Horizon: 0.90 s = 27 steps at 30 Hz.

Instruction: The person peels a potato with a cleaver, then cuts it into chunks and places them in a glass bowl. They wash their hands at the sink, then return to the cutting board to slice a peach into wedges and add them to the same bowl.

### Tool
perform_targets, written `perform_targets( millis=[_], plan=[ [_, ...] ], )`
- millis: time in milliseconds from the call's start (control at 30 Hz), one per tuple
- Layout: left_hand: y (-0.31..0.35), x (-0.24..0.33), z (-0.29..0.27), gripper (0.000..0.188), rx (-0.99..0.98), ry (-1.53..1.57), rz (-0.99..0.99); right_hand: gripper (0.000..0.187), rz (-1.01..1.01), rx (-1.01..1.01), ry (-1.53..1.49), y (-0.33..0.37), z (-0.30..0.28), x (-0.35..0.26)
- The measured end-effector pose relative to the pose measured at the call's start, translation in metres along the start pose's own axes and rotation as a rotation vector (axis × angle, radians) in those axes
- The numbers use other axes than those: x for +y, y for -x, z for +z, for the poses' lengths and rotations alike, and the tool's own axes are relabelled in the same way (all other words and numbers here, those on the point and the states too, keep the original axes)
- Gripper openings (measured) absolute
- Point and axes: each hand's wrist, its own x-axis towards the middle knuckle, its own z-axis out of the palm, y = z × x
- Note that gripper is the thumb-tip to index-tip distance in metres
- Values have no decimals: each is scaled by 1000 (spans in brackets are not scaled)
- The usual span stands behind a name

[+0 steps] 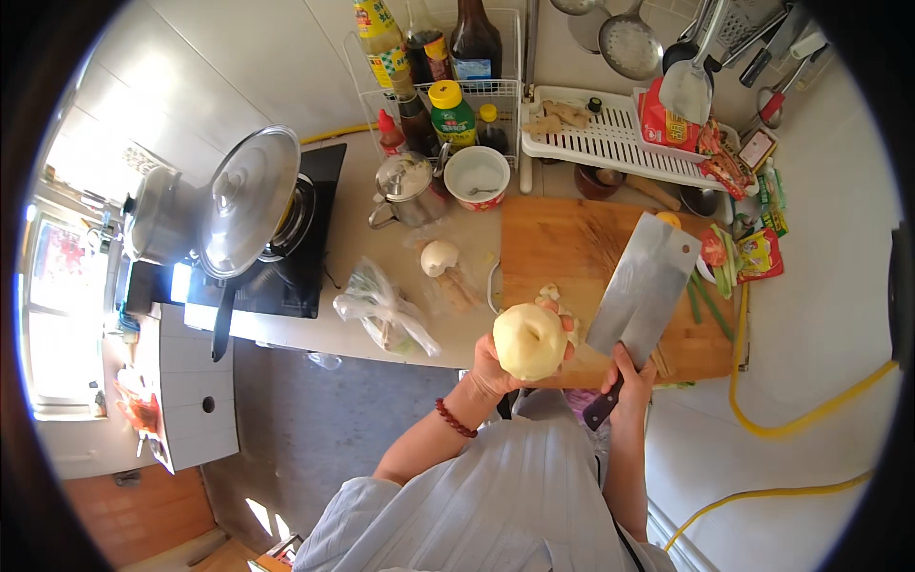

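- Green bottle [452, 122] with a printed label; a red packet [760, 255] has print too.
- The left hand [489, 370] holds up a round yellow vegetable [530, 342] by the cutting board's [548, 248] near left corner.
- The right hand [630, 384] holds a big cleaver [642, 284], hiding some board.
- A clear bag [370, 303] lies left.

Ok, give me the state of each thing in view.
left hand, curled around potato
potato, peeled
right hand, gripping cleaver
cleaver, held, blade apart from potato
board, flat, greens on it
bowl, upright, uncovered, spoon inside
green bottle, upright, capped
bag, crumpled on counter
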Motion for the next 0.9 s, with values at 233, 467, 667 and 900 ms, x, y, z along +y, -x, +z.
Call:
perform_targets(
  millis=[233,467,667,900],
  plan=[
    [4,-6,-4,66,18,-127,39,9,-192,-232,-96,35,17,-39],
    [12,-10,-7,80,49,-61,15,12,-289,-351,96,58,33,-52],
    [19,-9,-10,81,127,-240,30,12,-339,-379,183,62,38,-48],
    [23,-8,-22,78,-42,-199,55,14,-407,-368,259,65,39,-47]
  ],
)
